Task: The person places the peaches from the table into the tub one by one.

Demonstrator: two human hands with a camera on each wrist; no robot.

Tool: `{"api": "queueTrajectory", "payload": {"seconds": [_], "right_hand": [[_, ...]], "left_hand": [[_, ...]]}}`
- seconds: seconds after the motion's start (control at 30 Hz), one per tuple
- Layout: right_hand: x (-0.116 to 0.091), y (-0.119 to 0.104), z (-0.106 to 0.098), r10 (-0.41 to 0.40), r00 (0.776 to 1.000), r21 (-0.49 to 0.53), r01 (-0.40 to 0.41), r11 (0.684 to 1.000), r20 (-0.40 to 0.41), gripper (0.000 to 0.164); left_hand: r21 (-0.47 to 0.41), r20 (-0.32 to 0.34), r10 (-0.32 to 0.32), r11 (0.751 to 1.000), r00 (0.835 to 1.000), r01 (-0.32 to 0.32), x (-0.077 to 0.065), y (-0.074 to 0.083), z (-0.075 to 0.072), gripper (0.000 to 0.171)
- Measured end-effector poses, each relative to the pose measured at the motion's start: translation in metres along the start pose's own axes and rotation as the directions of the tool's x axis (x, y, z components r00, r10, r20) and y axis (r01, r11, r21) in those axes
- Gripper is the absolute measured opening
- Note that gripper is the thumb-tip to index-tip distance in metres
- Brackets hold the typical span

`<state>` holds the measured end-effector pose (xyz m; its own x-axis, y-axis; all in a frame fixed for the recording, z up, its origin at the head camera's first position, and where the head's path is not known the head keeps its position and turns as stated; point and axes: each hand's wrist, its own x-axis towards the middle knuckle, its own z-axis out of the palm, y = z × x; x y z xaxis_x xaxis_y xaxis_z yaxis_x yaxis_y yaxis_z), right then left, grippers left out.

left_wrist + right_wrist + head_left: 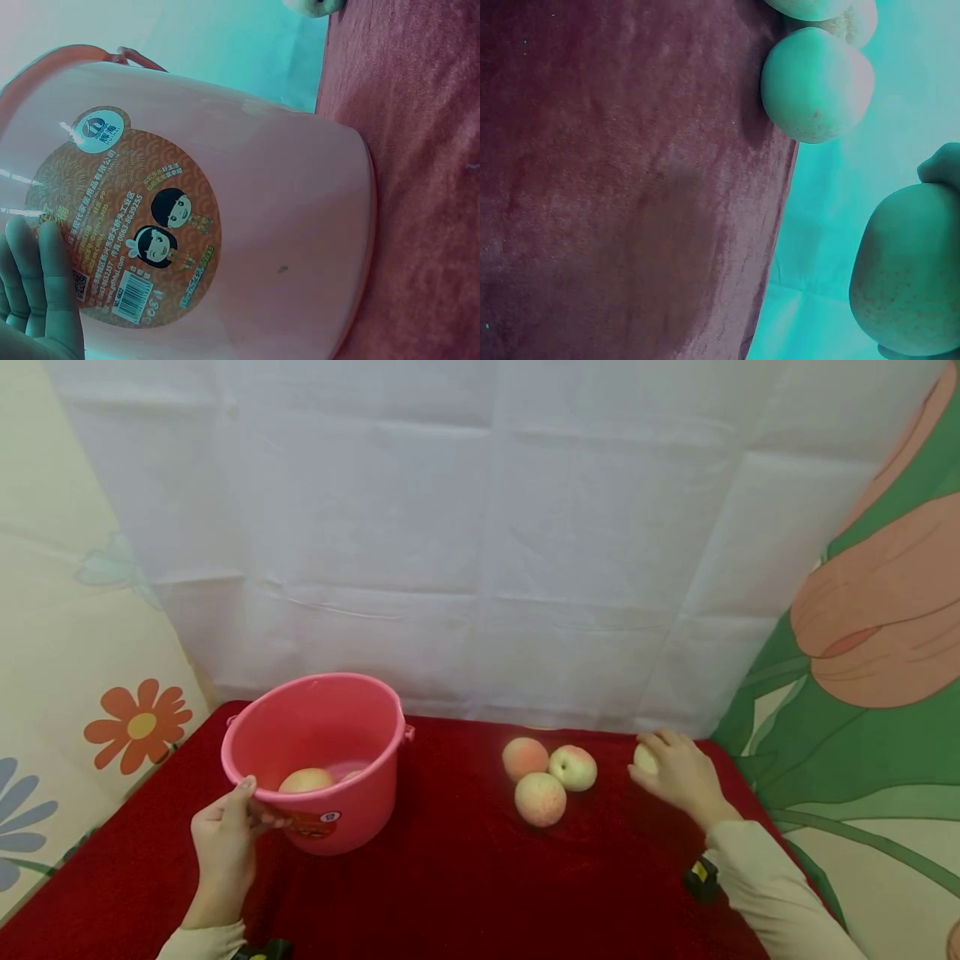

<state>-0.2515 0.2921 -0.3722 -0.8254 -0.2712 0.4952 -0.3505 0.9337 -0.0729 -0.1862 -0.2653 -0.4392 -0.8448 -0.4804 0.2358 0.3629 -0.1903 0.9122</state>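
Observation:
A pink bucket [375, 797] stands at the left of the red cloth, peaches [306, 780] inside it. My left hand [225, 843] pinches its near rim, thumb at the top edge and fingers along the outer wall. In the left wrist view those fingers [56, 274] lie by the bucket's round orange label [135, 225]. Over at the right, my right hand [682, 772] grips a pale peach [907, 270] between thumb and fingers; the palm hides part of it in the head view. Left of that hand, three peaches [541, 799] sit together on the cloth.
The red cloth [450, 877] covers the table up to a white hanging sheet [480, 527] at the back. Flower-patterned fabric [885, 635] hangs at both sides. A bucket handle lug [408, 733] sticks out on the right of the rim.

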Motion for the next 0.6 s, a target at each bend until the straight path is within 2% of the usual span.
{"api": "queueTrajectory", "payload": {"seconds": [0.1,0.23,0.3,0.37,0.43,0.53,0.6], "right_hand": [[0.001,0.000,-0.002,-0.003,1.000,-0.004,0.003,1.000,0.000,0.046],[0.001,0.000,-0.005,0.002,1.000,0.001,-0.002,1.000,0.007,0.044],[0.002,0.000,-0.007,0.006,1.000,0.006,-0.006,1.000,0.010,0.042],[0.002,0.000,-0.008,0.007,1.000,0.002,-0.007,1.000,0.010,0.041],[0.003,0.000,-0.010,0.004,1.000,-0.002,-0.004,1.000,0.008,0.040],[0.004,-0.001,-0.012,-0.012,1.000,-0.007,0.012,1.000,-0.006,0.041],[0.005,-0.002,-0.013,-0.026,0.999,-0.005,0.026,1.000,-0.020,0.041]], "left_hand": [[0.057,-0.026,-0.013,0.998,1.000,0.015,-0.004,0.007,0.005,0.039],[0.013,-0.058,-0.042,0.999,0.997,0.043,-0.017,0.032,0.024,0.040],[-0.011,-0.051,-0.050,0.999,0.997,0.049,-0.024,0.045,0.032,0.040],[-0.025,-0.074,-0.072,0.997,0.995,0.070,-0.025,0.046,0.034,0.041],[-0.020,-0.065,-0.071,0.997,0.995,0.070,-0.018,0.035,0.026,0.040],[0.029,-0.082,-0.042,0.999,0.996,0.045,-0.002,0.002,0.005,0.040],[0.029,-0.064,-0.015,0.999,0.998,0.017,0.008,-0.017,-0.008,0.040]]}}
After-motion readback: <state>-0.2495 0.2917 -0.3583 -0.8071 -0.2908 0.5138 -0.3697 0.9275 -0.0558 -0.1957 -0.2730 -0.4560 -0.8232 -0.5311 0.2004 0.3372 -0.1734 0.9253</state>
